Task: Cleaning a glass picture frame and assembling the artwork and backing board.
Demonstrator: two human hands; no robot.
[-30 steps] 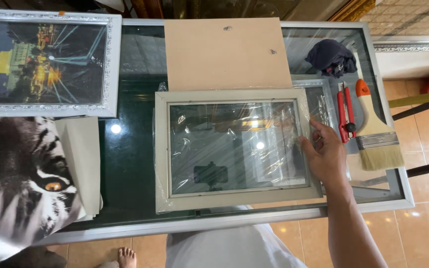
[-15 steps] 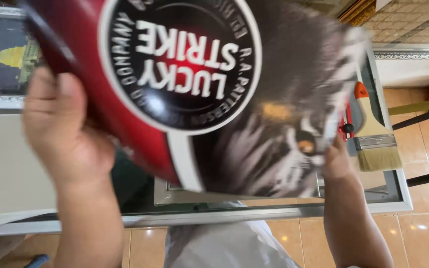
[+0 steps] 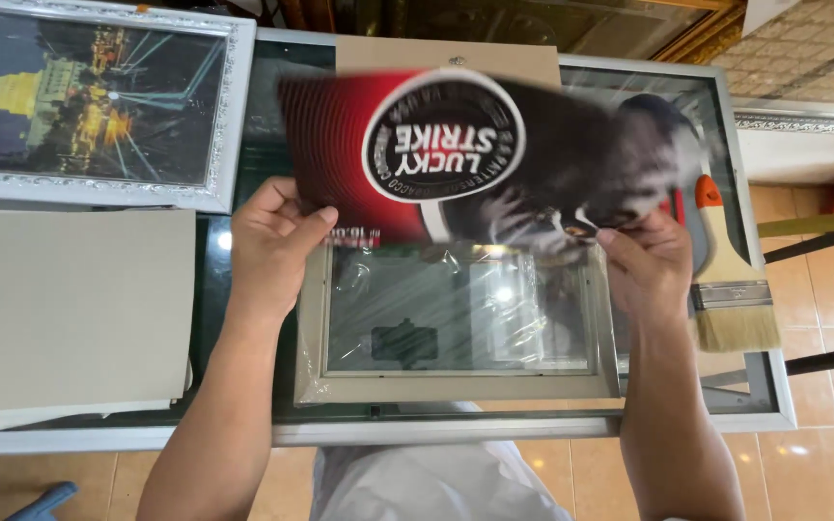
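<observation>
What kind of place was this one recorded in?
Probably a picture-framing workshop: an empty frame lies on a glass table, with a framed picture and a brush nearby.

Two hands: left hand (image 3: 277, 241) at 9 o'clock, right hand (image 3: 647, 265) at 3.
One printed poster (image 3: 494, 159), red and black, at 12.
Two picture frames: plastic-wrapped empty frame (image 3: 456, 386) at 6, framed night-scene picture (image 3: 98, 101) at 10.
One paintbrush (image 3: 731, 280) at 3.
One grey board sheet (image 3: 69, 309) at 8.
One brown backing board (image 3: 388, 56) at 12.
One glass-topped table (image 3: 755, 386).
</observation>
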